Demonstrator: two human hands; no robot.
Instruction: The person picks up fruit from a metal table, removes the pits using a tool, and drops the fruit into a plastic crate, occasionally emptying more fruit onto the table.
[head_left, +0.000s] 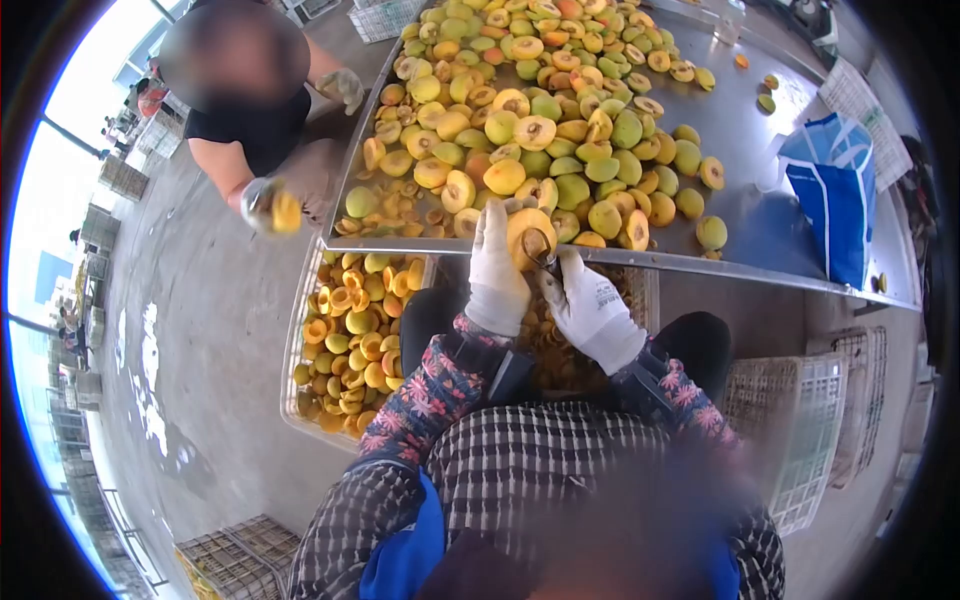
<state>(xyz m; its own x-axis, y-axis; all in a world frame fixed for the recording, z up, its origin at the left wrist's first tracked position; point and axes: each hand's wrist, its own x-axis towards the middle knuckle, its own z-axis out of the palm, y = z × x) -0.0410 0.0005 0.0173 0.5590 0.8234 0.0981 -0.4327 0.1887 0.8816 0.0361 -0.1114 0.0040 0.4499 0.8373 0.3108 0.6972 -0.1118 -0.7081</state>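
Pitting in progress at the near edge of the metal table point(760, 215). Left hand point(497, 275) is curled around a halved peach point(527, 236), cut face up, just over the table's rim. Right hand point(592, 305) pinches a small pitting tool point(541, 252), its tip at the stone (tool shape hard to make out). Judged step: scooping the pit. Next move calls for a firm twist, steady hold. Crate of halves point(345, 335) sits below the left corner; a co-worker's gloved hand point(262, 203) holds fruit nearby.

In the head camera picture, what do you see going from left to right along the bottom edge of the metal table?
Co-worker's gloved hand holding fruit → left hand → halved fruit → right hand → blue bag.
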